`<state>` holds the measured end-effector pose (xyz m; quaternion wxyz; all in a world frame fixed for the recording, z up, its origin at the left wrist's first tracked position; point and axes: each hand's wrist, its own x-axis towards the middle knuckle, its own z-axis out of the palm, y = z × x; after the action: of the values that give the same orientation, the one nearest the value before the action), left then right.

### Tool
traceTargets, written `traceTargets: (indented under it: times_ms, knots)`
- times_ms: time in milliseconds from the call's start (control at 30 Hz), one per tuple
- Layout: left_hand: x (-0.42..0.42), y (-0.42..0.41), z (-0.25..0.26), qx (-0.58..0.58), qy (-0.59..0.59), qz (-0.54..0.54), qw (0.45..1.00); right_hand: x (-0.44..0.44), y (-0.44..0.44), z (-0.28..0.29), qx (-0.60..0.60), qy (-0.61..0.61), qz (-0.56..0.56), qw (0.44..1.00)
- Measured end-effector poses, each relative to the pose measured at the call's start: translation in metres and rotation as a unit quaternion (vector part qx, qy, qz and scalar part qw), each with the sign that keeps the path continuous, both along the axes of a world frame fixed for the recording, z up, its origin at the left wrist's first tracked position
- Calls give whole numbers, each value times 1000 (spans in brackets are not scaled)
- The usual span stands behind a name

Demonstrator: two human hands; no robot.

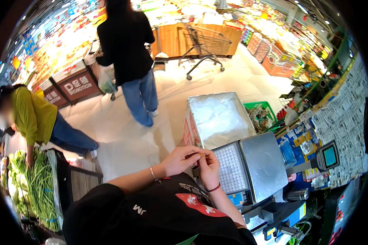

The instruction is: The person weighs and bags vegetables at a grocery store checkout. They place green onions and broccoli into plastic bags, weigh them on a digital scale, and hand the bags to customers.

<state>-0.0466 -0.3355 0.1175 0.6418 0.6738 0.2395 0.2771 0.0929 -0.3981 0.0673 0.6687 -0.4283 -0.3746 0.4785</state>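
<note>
My left hand [181, 160] and my right hand [209, 169] meet in front of my chest, their fingertips pinched together. A small yellowish thing [201, 155] shows between the fingertips; what it is I cannot tell. Just right of my hands is a weighing scale, with its keypad [231, 168] and bare steel platform [263, 167]. The scale's display [329, 156] stands on an arm at the right. Beyond my hands is a box [216, 118] with clear plastic on top.
A person in black [125, 46] stands ahead near a shopping cart [202, 46]. At left, another person [36, 116] reaches into long green beans [41, 186]. A green basket [271, 110] holds leafy scraps. A steel flask [297, 194] lies beside the scale.
</note>
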Motion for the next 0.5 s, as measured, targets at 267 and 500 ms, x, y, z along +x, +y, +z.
traceTargets:
  times_ms: [267,500]
  knots:
    - [-13,4,-18,-142,-45,48,988,-8,4,-6,4,8,53,999]
    - [-27,10,-29,-172,-95,85,977,-13,15,-8,-5,-16,94,995]
